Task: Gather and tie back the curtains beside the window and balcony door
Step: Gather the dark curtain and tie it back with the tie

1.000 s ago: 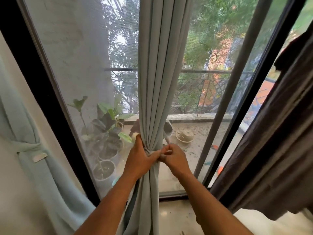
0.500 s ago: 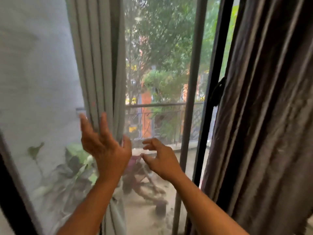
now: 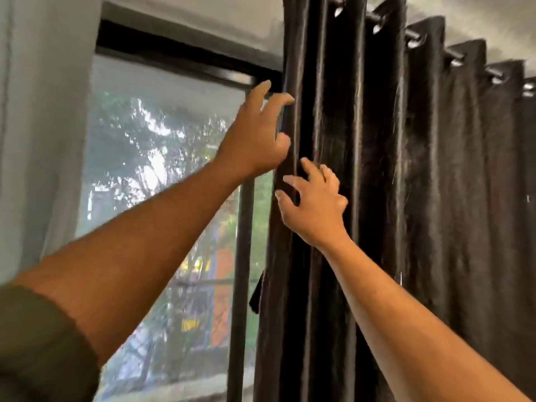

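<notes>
A dark brown curtain (image 3: 420, 198) hangs in pleats from eyelets on a rod (image 3: 413, 36), covering the right half of the view. My left hand (image 3: 255, 137) is raised at the curtain's left edge, fingers apart and curled around the outermost fold without closing on it. Just below it, my right hand (image 3: 314, 204) is spread with its fingertips on the same folds. A pale grey-blue curtain (image 3: 32, 126) hangs along the far left. A short dark strap (image 3: 256, 294) dangles from the dark curtain's edge lower down.
Between the two curtains is the glazed balcony door with a black frame (image 3: 242, 271) and a mesh screen (image 3: 162, 140). Trees and an orange building show outside. The white ceiling is just above the rod.
My hands let go of the tie around the pale curtain and rose. The view swung up and right, and both hands now reach the dark curtain's left edge.
</notes>
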